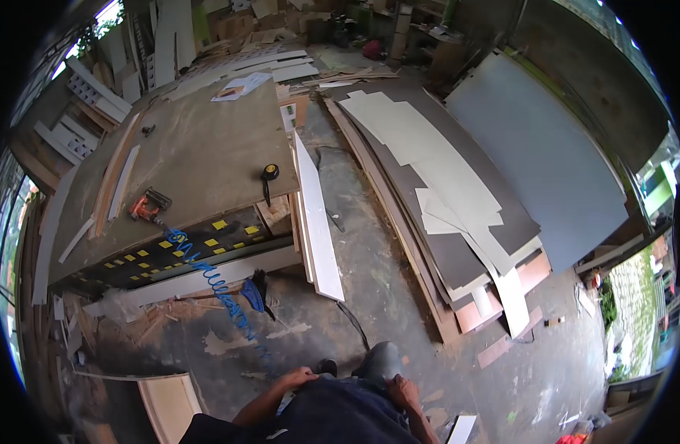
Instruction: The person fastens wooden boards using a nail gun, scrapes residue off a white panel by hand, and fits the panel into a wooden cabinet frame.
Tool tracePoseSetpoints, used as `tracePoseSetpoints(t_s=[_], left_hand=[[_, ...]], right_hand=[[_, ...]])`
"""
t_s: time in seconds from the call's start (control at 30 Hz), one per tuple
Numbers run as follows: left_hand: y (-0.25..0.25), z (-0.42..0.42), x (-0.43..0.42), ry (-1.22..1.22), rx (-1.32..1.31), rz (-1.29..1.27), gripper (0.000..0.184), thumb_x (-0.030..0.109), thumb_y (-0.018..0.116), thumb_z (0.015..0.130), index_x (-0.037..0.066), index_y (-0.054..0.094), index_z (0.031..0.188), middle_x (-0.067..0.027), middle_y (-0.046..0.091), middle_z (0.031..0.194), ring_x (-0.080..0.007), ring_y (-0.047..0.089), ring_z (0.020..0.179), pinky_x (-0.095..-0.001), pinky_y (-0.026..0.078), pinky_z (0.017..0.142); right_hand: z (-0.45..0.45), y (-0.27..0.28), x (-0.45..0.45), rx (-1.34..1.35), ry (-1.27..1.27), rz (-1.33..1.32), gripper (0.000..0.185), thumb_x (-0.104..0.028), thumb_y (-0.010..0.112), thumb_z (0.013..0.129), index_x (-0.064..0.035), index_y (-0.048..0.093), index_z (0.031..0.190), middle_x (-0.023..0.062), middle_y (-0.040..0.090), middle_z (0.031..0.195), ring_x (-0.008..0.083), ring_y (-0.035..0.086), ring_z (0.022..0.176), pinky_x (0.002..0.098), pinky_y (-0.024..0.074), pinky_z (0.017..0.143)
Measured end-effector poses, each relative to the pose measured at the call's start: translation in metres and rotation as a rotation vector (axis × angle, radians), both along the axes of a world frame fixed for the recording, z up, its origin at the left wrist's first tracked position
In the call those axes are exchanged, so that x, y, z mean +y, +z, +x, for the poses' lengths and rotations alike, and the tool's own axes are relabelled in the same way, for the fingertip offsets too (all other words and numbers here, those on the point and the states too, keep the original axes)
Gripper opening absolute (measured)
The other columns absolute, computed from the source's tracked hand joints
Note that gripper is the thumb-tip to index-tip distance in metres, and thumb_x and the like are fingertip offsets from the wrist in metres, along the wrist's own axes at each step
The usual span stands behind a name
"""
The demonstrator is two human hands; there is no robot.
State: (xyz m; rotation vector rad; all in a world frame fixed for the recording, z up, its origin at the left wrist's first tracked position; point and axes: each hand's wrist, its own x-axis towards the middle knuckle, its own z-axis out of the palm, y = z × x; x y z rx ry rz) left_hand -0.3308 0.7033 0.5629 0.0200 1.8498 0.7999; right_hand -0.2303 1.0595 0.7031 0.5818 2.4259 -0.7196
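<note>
Both left grip (pixel 301 376) and right grip (pixel 403 391) edge my shirt (pixel 340 411); clenched or loose, I cannot tell. Ahead of the left, a hose (pixel 218 284) trails from the desk (pixel 214 148) tool (pixel 149 206); snagging it could drag that down.

Can see orange air tool (pixel 143 208) on workbench (pixel 214 159), blue coiled hose (pixel 220 285) off front; tape measure (pixel 270 172) nr R edge. Further R: pale sheets (pixel 414 140) atop dk boards (pixel 473 159), lg grey panel (pixel 532 148) alongside.

- Brown workbench (pixel 214 152) — tape measure (pixel 270 172) near one edge, orange-black tool (pixel 142 209), narrow strips (pixel 124 183), paper sheets (pixel 243 84) farther back
- Grey stained floor (pixel 377 311) — pinkish strip (pixel 506 342), white offcut (pixel 461 429)
</note>
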Motion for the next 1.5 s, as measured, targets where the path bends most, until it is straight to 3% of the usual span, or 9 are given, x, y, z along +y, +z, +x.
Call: tracePoseSetpoints(t_s=[0.3,0.5,0.57,0.73,0.83,0.9,1.1,1.37,1.5], left_hand=[[-0.035,-0.107,0.093,0.147,0.271,0.168,0.045,0.053,0.068,0.084,0.009,0.072,0.096,-0.0095,0.072,0.092,-0.0221,0.068,0.087,-0.0352,0.051,0.08],[0.036,-0.261,0.209,0.471,0.463,0.021,0.034,0.037,0.072,0.083,0.003,0.069,0.086,-0.0143,0.069,0.081,-0.0223,0.068,0.079,-0.0357,0.052,0.072],[0.059,-0.307,0.232,0.746,0.792,0.078,0.026,0.029,0.072,0.084,0.003,0.068,0.087,-0.0125,0.07,0.081,-0.0208,0.067,0.077,-0.0351,0.052,0.07],[0.133,-0.428,0.189,1.181,1.09,-0.088,0.021,0.019,0.07,0.087,0.003,0.064,0.099,-0.0091,0.068,0.084,-0.0217,0.065,0.076,-0.0335,0.052,0.072],[0.149,-0.483,0.131,1.287,1.154,-0.334,0.036,0.018,0.071,0.084,0.001,0.057,0.114,-0.0169,0.061,0.106,-0.0293,0.059,0.1,-0.0396,0.048,0.086],[0.133,-0.508,0.089,1.17,1.29,-0.591,0.05,0.019,0.074,0.081,0.002,0.051,0.123,-0.0205,0.054,0.119,-0.0352,0.053,0.112,-0.0446,0.043,0.095],[0.167,-0.578,0.098,1.273,0.868,-1.038,0.077,0.031,0.077,0.08,0.016,0.038,0.145,-0.0231,0.04,0.139,-0.0432,0.041,0.128,-0.0531,0.038,0.102],[0.171,-0.612,0.098,1.431,0.957,-0.824,0.075,0.023,0.079,0.078,0.019,0.042,0.143,-0.0239,0.04,0.141,-0.0436,0.041,0.128,-0.0513,0.039,0.103],[0.162,-0.654,0.084,1.474,1.099,-0.912,0.074,0.026,0.08,0.077,0.018,0.044,0.141,-0.0229,0.043,0.137,-0.0425,0.042,0.125,-0.0516,0.037,0.103]], right_hand=[[-0.184,-0.069,0.124,-0.015,0.159,-0.018,0.05,-0.049,0.058,0.09,-0.0009,0.065,0.099,0.028,0.066,0.102,0.045,0.063,0.096,0.0527,0.0498,0.081],[-0.342,-0.057,0.245,-0.084,0.25,-0.016,0.046,-0.043,0.058,0.089,0.001,0.067,0.1,0.0275,0.067,0.102,0.0426,0.065,0.097,0.051,0.0512,0.083],[-0.365,-0.046,0.263,-0.068,0.357,0.028,0.048,-0.044,0.058,0.088,0.0021,0.069,0.094,0.0281,0.067,0.099,0.0431,0.065,0.096,0.051,0.0513,0.083],[-0.443,-0.064,0.296,-0.168,0.595,-0.07,0.042,-0.04,0.059,0.085,-0.0005,0.071,0.086,0.0264,0.068,0.097,0.0439,0.065,0.095,0.0536,0.0513,0.083],[-0.492,-0.095,0.31,-0.222,0.774,-0.053,0.055,-0.05,0.057,0.087,0.0032,0.071,0.087,0.0287,0.067,0.095,0.045,0.065,0.094,0.0518,0.051,0.081],[-0.527,-0.092,0.31,-0.229,0.767,-0.053,0.055,-0.051,0.057,0.085,0.0018,0.071,0.087,0.0271,0.067,0.095,0.0443,0.065,0.094,0.0517,0.0508,0.08],[-0.661,-0.106,0.292,-0.252,0.91,-0.115,0.05,-0.048,0.057,0.085,-0.0004,0.071,0.092,0.0255,0.068,0.099,0.0431,0.064,0.097,0.0506,0.0504,0.083],[-0.864,-0.087,0.223,0.027,0.983,-0.162,0.037,-0.04,0.066,0.085,-0.0031,0.066,0.08,0.0211,0.067,0.078,0.0386,0.067,0.082,0.0458,0.051,0.071],[-0.95,-0.089,0.159,0.032,1.066,-0.221,0.034,-0.036,0.067,0.087,-0.002,0.067,0.089,0.0208,0.069,0.084,0.0375,0.068,0.085,0.0449,0.051,0.073]])
